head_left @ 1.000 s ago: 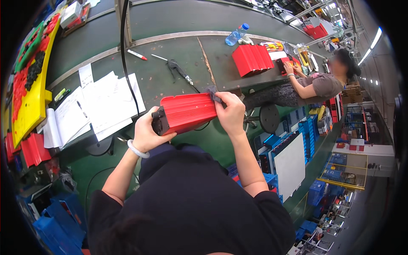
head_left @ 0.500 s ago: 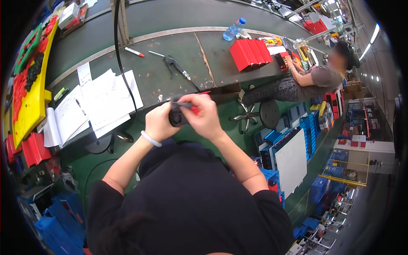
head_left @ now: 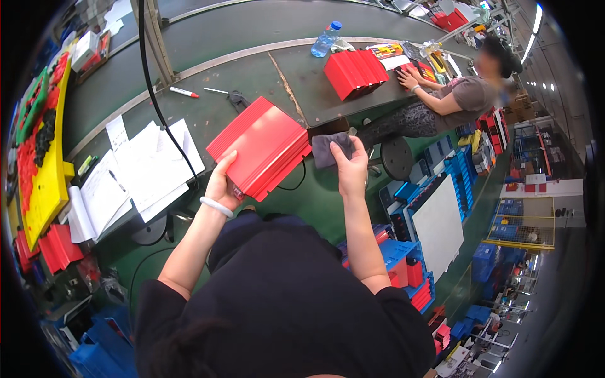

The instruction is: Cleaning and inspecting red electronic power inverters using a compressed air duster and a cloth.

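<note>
My left hand (head_left: 222, 181) grips a red ribbed metal case (head_left: 261, 148) by its near left edge, its broad grooved face turned up. In the fingers of my right hand (head_left: 353, 167) is a folded dark grey cloth (head_left: 329, 151), just off the case's right end. The case hangs over the bench's near edge and hides part of a dark hand tool (head_left: 237, 99) on the bench. A white marker with a red cap (head_left: 184, 92) lies left of that tool.
Papers (head_left: 148, 160) and an open notebook cover the bench's left part. A black cable (head_left: 154, 94) hangs before me. Several red cases (head_left: 354, 74) stand near a water bottle (head_left: 325, 41). To the right, a co-worker (head_left: 463, 107) handles red parts; blue crates (head_left: 403, 252) stand nearer.
My hands were close together around a dark object with a bit of red showing. Now they are apart, the red case's broad face is in view, and my right hand has moved right with the cloth.
</note>
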The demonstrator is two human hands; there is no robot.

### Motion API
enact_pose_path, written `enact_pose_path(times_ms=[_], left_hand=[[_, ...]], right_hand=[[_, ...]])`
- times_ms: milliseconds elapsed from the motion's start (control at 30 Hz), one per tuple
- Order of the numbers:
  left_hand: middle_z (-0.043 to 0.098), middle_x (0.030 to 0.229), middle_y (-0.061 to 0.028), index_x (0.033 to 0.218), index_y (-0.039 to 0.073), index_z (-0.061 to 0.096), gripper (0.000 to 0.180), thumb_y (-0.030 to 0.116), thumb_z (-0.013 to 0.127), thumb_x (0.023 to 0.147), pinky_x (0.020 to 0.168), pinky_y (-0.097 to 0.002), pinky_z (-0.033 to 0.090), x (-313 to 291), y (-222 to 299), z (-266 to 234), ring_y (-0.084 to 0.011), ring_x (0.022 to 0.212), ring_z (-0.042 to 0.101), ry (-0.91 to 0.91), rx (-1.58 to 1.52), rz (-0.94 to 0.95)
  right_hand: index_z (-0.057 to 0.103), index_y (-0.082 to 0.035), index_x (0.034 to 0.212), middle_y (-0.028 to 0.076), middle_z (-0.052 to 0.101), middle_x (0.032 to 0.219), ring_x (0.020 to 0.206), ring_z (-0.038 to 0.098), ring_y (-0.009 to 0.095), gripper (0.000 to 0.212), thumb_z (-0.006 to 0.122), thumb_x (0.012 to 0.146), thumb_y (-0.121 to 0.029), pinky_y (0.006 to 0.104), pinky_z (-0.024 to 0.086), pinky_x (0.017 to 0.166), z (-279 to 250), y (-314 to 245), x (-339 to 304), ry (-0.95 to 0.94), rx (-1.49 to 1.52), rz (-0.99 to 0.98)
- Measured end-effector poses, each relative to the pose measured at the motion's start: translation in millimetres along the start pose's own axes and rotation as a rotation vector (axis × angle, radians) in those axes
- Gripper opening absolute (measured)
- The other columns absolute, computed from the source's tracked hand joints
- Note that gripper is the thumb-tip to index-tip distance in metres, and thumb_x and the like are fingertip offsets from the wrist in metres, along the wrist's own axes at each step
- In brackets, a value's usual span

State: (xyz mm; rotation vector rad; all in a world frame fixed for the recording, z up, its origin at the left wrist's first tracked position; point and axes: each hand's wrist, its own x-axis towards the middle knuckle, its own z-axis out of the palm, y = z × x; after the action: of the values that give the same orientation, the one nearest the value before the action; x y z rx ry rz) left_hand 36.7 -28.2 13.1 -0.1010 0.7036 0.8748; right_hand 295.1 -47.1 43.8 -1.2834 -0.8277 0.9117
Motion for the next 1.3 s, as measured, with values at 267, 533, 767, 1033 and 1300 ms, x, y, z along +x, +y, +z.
enact_pose_path(times_ms=[267, 533, 767, 1033, 1300], left_hand=[[0.063, 0.114, -0.0073, 0.119, 0.008, 0.054, 0.041, 0.029, 0.064, 0.085, 0.089, -0.0433, 0.051, -8, -5, 16, -0.0253, 0.102, 0.062, 0.034, -0.069, -0.073], [0.063, 0.113, -0.0085, 0.118, 0.009, 0.054, 0.043, 0.029, 0.067, 0.083, 0.088, -0.0434, 0.052, 5, 2, 30, -0.0257, 0.1, 0.063, 0.076, -0.038, 0.023], [0.064, 0.11, -0.006, 0.115, 0.013, 0.057, 0.045, 0.036, 0.069, 0.079, 0.088, -0.0419, 0.051, 27, 13, 30, -0.0241, 0.099, 0.063, 0.056, -0.112, -0.041], [0.061, 0.116, -0.0096, 0.121, 0.009, 0.052, 0.048, 0.036, 0.065, 0.083, 0.092, -0.0444, 0.049, 20, 26, 42, -0.0273, 0.104, 0.061, -0.011, -0.163, -0.006], [0.062, 0.114, -0.0077, 0.119, 0.011, 0.054, 0.045, 0.035, 0.065, 0.083, 0.091, -0.0428, 0.049, 16, 20, 54, -0.0261, 0.103, 0.061, -0.069, -0.095, 0.025]], right_hand=[[0.06, -0.003, 0.089, 0.015, 0.062, 0.074, 0.066, 0.063, 0.027, 0.013, 0.066, 0.077, -0.006, 0.0324, 0.047, 0.059, 26, -6, -1, -0.073, -0.873, -0.414], [0.055, -0.007, 0.08, 0.008, 0.058, 0.071, 0.074, 0.055, 0.027, 0.017, 0.056, 0.064, -0.003, 0.0394, 0.04, 0.066, 43, 5, -14, -0.352, -1.238, -0.849], [0.056, -0.012, 0.072, 0.004, 0.055, 0.066, 0.072, 0.054, 0.023, 0.013, 0.059, 0.062, -0.006, 0.036, 0.04, 0.066, 68, 7, -84, -0.79, -0.904, -0.696], [0.062, -0.001, 0.087, 0.011, 0.063, 0.083, 0.076, 0.06, 0.023, 0.016, 0.061, 0.073, 0.005, 0.031, 0.048, 0.066, 47, -36, -24, -0.163, -0.67, -0.547], [0.06, -0.007, 0.071, 0.008, 0.058, 0.069, 0.072, 0.057, 0.029, 0.018, 0.059, 0.055, 0.0, 0.0384, 0.045, 0.066, 68, -17, -61, -0.835, -0.777, -0.675]])
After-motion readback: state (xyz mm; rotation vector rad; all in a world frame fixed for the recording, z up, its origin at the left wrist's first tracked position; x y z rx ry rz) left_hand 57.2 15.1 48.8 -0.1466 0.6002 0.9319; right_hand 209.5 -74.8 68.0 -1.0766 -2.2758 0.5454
